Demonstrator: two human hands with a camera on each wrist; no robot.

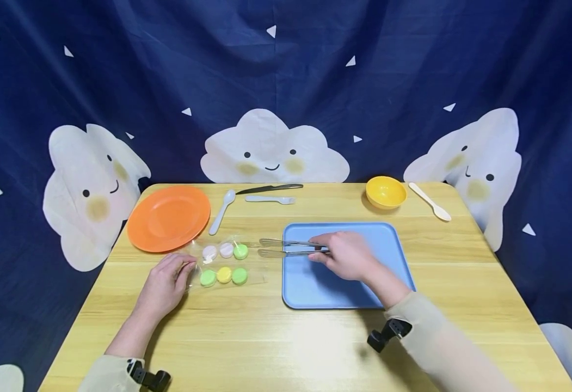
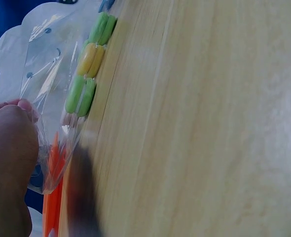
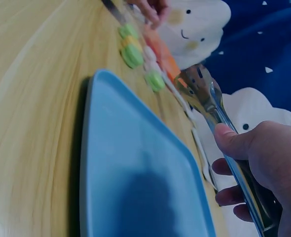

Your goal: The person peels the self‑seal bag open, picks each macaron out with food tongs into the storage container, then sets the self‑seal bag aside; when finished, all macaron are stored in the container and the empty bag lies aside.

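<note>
Staged tabletop set — cloud-print backdrop behind wooden table.

Beige long sleeves, a black clip-like camera mount strapped at each wrist, bare hands.

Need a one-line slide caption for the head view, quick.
Left hand pinches the clear macaron bag while right hand holds metal tongs over the blue tray.

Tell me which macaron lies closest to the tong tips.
The green macaron at the right end of the upper row; the tongs point at it, while the others lie farther left or lower.
</note>
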